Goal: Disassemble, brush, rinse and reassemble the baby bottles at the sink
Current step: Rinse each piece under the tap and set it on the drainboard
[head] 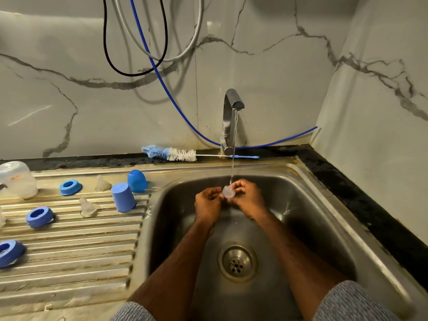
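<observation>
Over the steel sink point(324, 205), my left hand point(208, 203) and my right hand point(247, 196) both pinch a clear silicone nipple point(228, 192) under the water running from the tap point(231, 107). On the ribbed drainboard point(69, 262) lie three blue collar rings point(70, 187) point(39, 217) point(9, 252), two clear nipples point(102, 183) point(87, 207) and two blue caps point(123, 197) point(137, 181). A clear bottle body point(17, 179) stands upside down at the far left. A blue and white bottle brush point(176, 154) lies behind the sink.
A blue hose point(176, 107) and black and grey cables hang down the marble wall. The drain strainer point(237, 261) sits in the basin floor. A dark counter edge point(370, 212) runs along the right side, next to the corner wall.
</observation>
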Demonstrator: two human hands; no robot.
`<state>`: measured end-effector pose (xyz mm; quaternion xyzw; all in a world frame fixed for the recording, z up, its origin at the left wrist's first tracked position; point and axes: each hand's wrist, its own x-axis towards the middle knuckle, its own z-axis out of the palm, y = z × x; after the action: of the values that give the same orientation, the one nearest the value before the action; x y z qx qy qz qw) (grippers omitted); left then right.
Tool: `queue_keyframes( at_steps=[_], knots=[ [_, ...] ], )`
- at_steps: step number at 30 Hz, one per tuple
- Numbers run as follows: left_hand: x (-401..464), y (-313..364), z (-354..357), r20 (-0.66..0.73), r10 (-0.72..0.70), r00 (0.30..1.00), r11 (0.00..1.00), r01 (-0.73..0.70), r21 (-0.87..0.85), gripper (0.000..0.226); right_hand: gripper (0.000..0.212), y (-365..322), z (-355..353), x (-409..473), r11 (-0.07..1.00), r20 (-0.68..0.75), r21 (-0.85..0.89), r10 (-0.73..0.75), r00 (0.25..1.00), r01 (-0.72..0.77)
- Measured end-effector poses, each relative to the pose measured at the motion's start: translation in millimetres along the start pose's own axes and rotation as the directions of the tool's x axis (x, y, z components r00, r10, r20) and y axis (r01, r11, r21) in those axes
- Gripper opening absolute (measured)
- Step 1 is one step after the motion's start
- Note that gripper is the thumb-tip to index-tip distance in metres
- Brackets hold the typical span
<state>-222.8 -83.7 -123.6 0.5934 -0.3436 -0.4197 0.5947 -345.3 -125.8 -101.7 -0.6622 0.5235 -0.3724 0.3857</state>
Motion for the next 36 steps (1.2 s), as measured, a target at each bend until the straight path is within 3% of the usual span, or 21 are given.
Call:
queue_keyframes(
  at_steps=[6,11,13,15,18,21,28,36],
  knots=[
    [-2,-4,0,0.071,0.004,0.997,0.988,-0.015,0.154,0.017,0.030,7,3,-1,0.990,-0.004,-0.140,-0.005,1.000,0.005],
    [-2,-6,-2,0.087,-0.001,0.996,0.989,-0.012,0.147,0.023,0.037,9,2,-2,0.996,0.022,-0.082,-0.019,1.000,0.020],
    [-3,-6,-3,0.092,0.015,0.996,0.990,-0.027,0.139,0.023,0.039,7,2,-2,1.000,0.044,-0.013,0.009,0.999,-0.008],
    [-4,-7,-5,0.113,0.015,0.993,0.994,-0.028,0.109,0.023,0.045,3,2,-2,0.982,0.113,0.168,0.069,0.991,-0.087],
    [-5,-6,-6,0.101,0.046,0.994,0.997,-0.051,0.054,0.024,0.032,-7,2,-7,0.874,0.226,0.431,0.135,0.965,-0.223],
    [-9,-2,-4,0.161,0.068,0.985,0.997,-0.062,-0.046,0.025,0.023,-9,3,-8,0.865,0.167,0.460,0.138,0.976,-0.201],
    [-15,7,0,0.305,0.092,0.948,0.989,-0.052,-0.136,0.025,0.025,-7,8,-8,0.832,0.056,0.509,0.224,0.973,-0.221],
    [-9,5,-2,0.194,0.040,0.980,0.982,-0.003,-0.190,0.022,0.006,-12,0,-9,0.684,0.260,0.650,0.209,0.943,-0.331]
  ],
)
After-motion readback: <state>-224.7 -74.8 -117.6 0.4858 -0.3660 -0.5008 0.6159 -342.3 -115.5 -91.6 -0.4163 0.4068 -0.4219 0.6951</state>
